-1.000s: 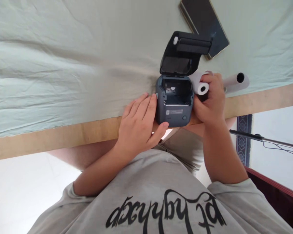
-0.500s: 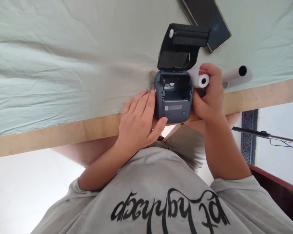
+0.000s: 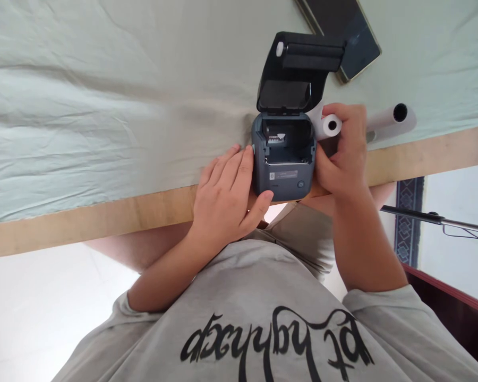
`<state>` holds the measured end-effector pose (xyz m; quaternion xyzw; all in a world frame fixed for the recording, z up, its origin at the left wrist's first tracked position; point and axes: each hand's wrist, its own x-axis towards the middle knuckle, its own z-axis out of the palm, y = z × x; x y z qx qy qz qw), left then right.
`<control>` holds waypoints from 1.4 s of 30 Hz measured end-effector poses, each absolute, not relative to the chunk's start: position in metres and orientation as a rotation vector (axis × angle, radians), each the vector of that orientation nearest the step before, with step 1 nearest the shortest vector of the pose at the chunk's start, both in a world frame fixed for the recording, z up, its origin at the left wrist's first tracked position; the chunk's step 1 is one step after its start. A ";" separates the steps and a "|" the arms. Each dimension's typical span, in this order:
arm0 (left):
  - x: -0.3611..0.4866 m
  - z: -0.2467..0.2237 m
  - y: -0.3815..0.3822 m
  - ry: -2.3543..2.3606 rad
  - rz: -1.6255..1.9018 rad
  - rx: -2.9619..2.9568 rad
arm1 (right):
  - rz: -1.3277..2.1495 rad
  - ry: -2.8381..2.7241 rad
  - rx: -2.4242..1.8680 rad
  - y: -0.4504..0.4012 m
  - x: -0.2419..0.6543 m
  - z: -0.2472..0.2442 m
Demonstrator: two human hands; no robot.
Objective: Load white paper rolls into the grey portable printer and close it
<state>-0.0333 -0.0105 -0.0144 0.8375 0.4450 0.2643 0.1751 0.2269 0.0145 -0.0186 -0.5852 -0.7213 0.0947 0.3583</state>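
A dark blue-grey label printer (image 3: 284, 183) sits at the table's front edge with its black lid (image 3: 289, 95) raised. Inside its bay, a small printed label shows on the back wall. My left hand (image 3: 225, 191) lies with fingers stretched out along the printer's left side, thumb near the front corner. Close against the right side stands a white paper roll (image 3: 322, 127), its dark core hole facing up. Curled around that roll is my right hand (image 3: 348, 148), its thumb beside the printer's right wall. Some fingertips are hidden behind the roll.
Another white paper roll (image 3: 408, 121) rests farther right near the edge. A dark phone (image 3: 358, 45) lies behind the lid. Pale green cloth (image 3: 123, 116) covers the table up to a bare wooden edge (image 3: 103, 223). A thin metal pole (image 3: 462, 224) is at the lower right.
The paper roll by the printer has shifted slightly away from me, with my right hand around it. My left hand has stayed in place. The view has moved slightly.
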 end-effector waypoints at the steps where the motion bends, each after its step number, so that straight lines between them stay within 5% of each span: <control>1: -0.033 -0.014 -0.010 1.262 0.754 2.381 | 0.254 -1.852 -1.505 0.015 0.227 -0.019; 42: -0.018 -0.011 -0.011 1.481 0.691 2.316 | 0.522 -1.827 -1.402 0.014 0.228 -0.011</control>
